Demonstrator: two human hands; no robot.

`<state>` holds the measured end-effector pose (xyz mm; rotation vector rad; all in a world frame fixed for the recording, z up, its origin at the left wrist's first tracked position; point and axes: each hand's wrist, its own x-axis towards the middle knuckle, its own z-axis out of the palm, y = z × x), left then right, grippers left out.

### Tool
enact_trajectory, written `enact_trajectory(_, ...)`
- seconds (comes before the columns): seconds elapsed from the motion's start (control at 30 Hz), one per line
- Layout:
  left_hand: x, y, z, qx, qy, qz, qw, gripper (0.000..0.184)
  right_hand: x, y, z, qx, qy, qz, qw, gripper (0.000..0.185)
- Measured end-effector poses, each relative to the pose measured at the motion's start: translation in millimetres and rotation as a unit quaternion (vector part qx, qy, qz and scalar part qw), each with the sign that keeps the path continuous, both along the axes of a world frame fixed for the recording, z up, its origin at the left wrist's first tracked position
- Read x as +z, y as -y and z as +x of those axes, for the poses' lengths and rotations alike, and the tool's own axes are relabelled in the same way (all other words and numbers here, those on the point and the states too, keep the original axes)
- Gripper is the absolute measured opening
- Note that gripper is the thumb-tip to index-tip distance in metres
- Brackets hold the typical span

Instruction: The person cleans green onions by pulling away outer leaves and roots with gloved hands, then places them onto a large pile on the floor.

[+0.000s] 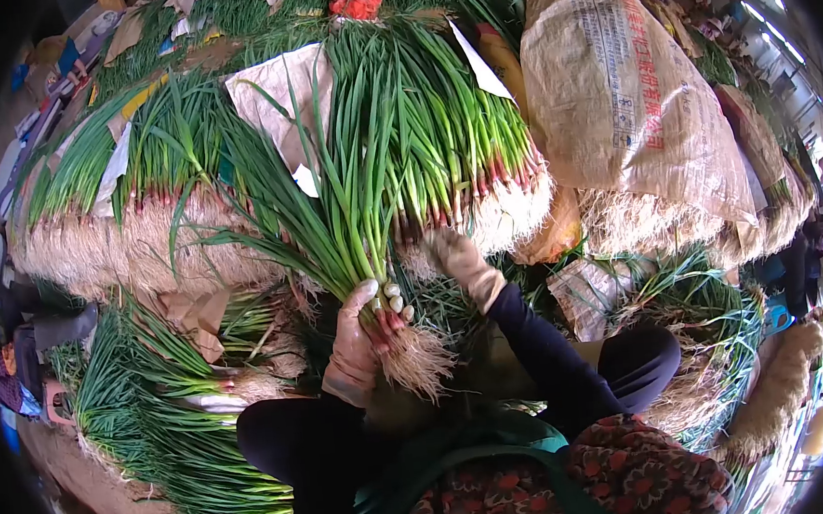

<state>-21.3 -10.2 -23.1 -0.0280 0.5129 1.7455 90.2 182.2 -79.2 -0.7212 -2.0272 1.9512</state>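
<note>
My left hand (353, 344), in a pale glove, is closed around a bunch of green garlic (370, 222). The bunch stands upright, with long flat leaves above, reddish stem bases at the fingers and tangled pale roots hanging below. My right hand (465, 262), in a dirty pale glove, is at the lower front of the stacked green garlic (456, 147), beside its stem bases and roots. Its fingers are smeared, and whether they hold anything cannot be made out.
More stacked green garlic (139, 230) lies at the left, roots facing me. A large printed woven sack (612, 96) covers a pile at the right. Loose green garlic (184, 439) lies by my left knee. A red bundle (355, 4) sits at the back. Other people are at the edges.
</note>
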Motion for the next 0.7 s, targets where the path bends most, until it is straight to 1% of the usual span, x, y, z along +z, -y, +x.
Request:
enact_trajectory(0.03,-1.0,-0.2,-0.7,-0.01,-0.007,0.0,1.0,0.023,55.4,5.1,-15.8,-0.026,0.009,-0.119,0.992,0.035)
enact_trajectory(0.07,0.6,-1.0,-0.2,-0.01,-0.007,-0.012,1.0,0.024,72.0,12.3,-30.7,-0.031,-0.013,-0.218,0.975,0.037)
enact_trajectory(0.13,2.1,-1.4,2.4,-0.009,-0.004,-0.036,0.999,0.025,47.1,18.9,-56.3,-0.005,0.014,-0.204,0.979,0.039)
enact_trajectory(0.17,-4.2,1.3,1.7,-0.014,-0.03,-0.025,0.999,0.026,40.6,23.1,-60.1,-0.007,-0.009,-0.166,0.986,0.028)
enact_trajectory(0.2,-3.4,5.0,-1.0,-0.017,-0.041,0.001,0.999,0.026,-0.9,24.0,-61.1,0.066,0.016,0.07,0.995,0.023)
enact_trajectory(0.23,-1.3,9.5,-3.8,-0.022,-0.053,0.026,0.998,0.026,-43.5,24.4,-62.2,0.093,0.035,0.311,0.945,0.019)
enact_trajectory(0.27,-0.6,12.2,-5.7,-0.029,-0.065,0.051,0.996,0.027,-66.0,34.9,-57.1,0.143,0.037,0.643,0.751,0.019)
enact_trajectory(0.3,-1.8,10.6,-2.1,0.015,-0.013,0.051,0.999,0.026,-69.6,44.6,-39.4,0.219,0.091,0.544,0.805,0.021)
enact_trajectory(0.33,4.2,8.8,-1.7,0.031,-0.007,0.049,0.998,0.027,-72.3,49.2,-15.6,0.291,0.144,0.433,0.841,0.023)
enact_trajectory(0.37,14.5,8.7,-1.4,0.049,0.002,0.046,0.998,0.029,-99.6,45.6,8.2,0.301,0.122,0.375,0.868,0.023)
enact_trajectory(0.4,18.8,8.9,-1.5,0.069,0.013,0.042,0.997,0.03,-145.3,36.0,31.8,0.31,0.102,0.312,0.892,0.024)
enact_trajectory(0.43,15.8,10.6,-6.3,0.048,-0.021,0.035,0.998,0.032,-80.9,43.0,17.0,0.303,0.206,0.33,0.87,0.023)
enact_trajectory(0.47,14.4,10.0,-7.0,0.033,-0.011,0.042,0.999,0.033,-6.2,51.9,0.3,0.302,0.31,0.348,0.832,0.024)
enact_trajectory(0.5,14.7,8.0,-8.3,0.019,-0.004,0.05,0.999,0.034,-17.6,37.9,-6.3,0.143,0.191,0.451,0.86,0.027)
enact_trajectory(0.53,16.2,6.7,-9.2,0.001,0.001,0.058,0.998,0.036,-8.7,16.2,-15.3,0.101,0.2,0.544,0.809,0.027)
enact_trajectory(0.57,25.9,3.6,-2.3,0.027,-0.018,0.032,0.999,0.044,15.2,3.2,-32.5,-0.027,0.221,0.447,0.866,0.027)
enact_trajectory(0.6,32.6,3.2,0.4,0.006,-0.055,0.03,0.998,0.048,65.2,5.1,-43.5,-0.111,0.082,0.377,0.916,0.028)
enact_trajectory(0.63,24.6,5.1,-1.2,-0.015,-0.057,0.021,0.998,0.046,76.7,-7.3,-59.8,-0.096,0.225,0.302,0.921,0.032)
enact_trajectory(0.67,19.6,7.1,-2.1,-0.036,-0.059,0.012,0.998,0.044,76.9,-18.4,-67.2,-0.062,0.287,0.321,0.901,0.035)
enact_trajectory(0.7,16.1,9.5,-1.4,-0.023,-0.074,0.013,0.997,0.043,73.7,-22.0,-70.4,-0.068,0.279,0.353,0.89,0.035)
